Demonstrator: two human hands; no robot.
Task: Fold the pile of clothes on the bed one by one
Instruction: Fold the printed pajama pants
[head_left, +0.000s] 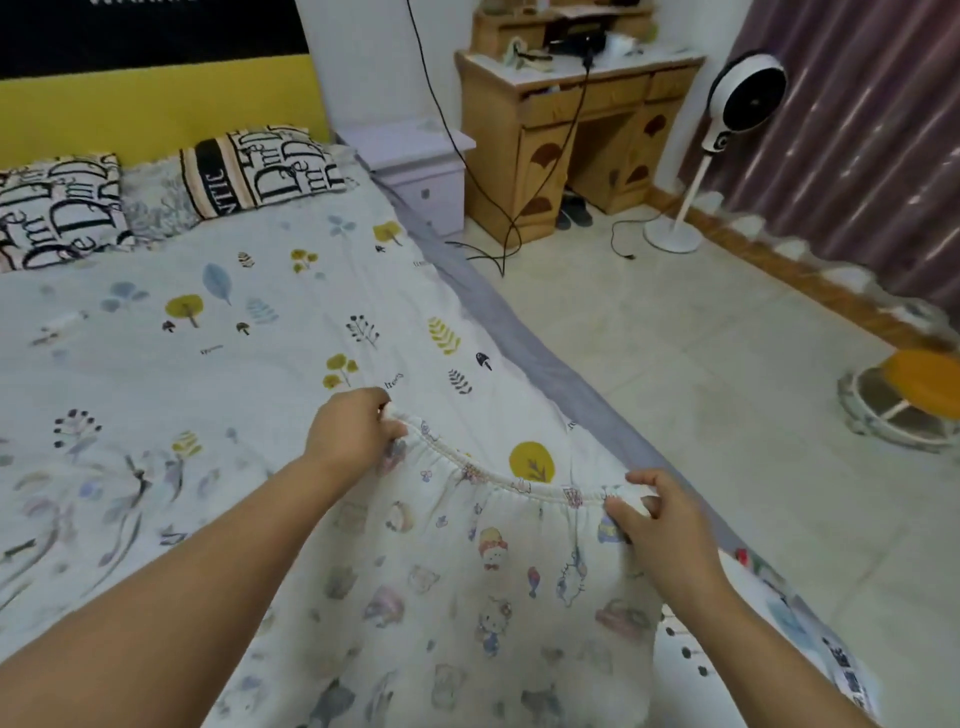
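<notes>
I see soft, even daylight with no glare and only faint shadows. The whole frame looks slightly smeared. Wide-angle bending curves the bed (218, 322) edge and stretches my forearms at the bottom corners. The desk (566, 119) and fan (748, 88) beyond are blurred.

My head camera looks forward and down over the bed (208, 322), close above my hands, floor at frame right.
</notes>
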